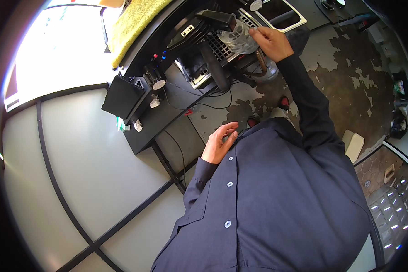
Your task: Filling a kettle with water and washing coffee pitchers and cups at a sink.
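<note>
My right hand [271,41] grips the rim of a clear plastic container [240,38] at the top of the view. The container stands tilted over the slotted metal drip tray [218,47] of a black machine that looks like an espresso machine. Part of its mouth is hidden under a black angular part [217,18]. My left hand [220,142] hangs by the front of my dark buttoned shirt, holding nothing, its fingers a little apart. A thick black handle [213,66] sticks out from the machine towards me.
A yellow towel [136,30] lies along the machine's top. Left of it, a black box [122,98] stands on a dark counter [156,124]. Thin cables [221,107] loop over the counter edge. Below the tray are a brown hose [261,64] and a large clear bottle [269,72].
</note>
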Available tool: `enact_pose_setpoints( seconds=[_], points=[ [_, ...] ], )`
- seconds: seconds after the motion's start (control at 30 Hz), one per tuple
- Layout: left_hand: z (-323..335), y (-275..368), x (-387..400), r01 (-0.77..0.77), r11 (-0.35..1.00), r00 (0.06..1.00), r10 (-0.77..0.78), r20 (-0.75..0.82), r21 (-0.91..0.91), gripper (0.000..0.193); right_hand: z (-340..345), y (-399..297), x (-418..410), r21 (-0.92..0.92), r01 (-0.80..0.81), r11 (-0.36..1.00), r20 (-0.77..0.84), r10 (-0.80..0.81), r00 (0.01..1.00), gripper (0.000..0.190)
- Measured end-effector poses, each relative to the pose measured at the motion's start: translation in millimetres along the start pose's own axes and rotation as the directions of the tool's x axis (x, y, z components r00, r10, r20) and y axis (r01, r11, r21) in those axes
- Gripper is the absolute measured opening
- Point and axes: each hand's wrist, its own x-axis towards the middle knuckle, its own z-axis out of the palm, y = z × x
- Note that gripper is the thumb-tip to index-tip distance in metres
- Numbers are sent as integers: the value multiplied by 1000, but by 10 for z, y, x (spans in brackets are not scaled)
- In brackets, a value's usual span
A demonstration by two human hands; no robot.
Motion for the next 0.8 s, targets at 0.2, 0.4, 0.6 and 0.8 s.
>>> enact_pose_setpoints(
  seconds=[0.2, 0.4, 0.6, 0.8],
  points=[
    [-23, -11, 29, -61, 998, 998, 61, 21, 8, 33, 149, 260, -283, 215, -30, 976, -89, 50, 995, 39],
    [-81, 0, 208, -125, 981, 989, 135, 61, -147, 37, -127, 177, -797, 451, -132, 883, -92, 193, 977, 33],
    [-114, 175, 773, -253, 738, 961, 118, -249, -626, 65, -670, 112, -1530, 436, -147, 888, -207, 258, 944, 32],
    [-186, 781, 1326, -147, 315, 986, -30, -164, -938, 59, -1177, 193, -2110, 549, -168, 819, -293, 376, 879, 31]
  ],
)
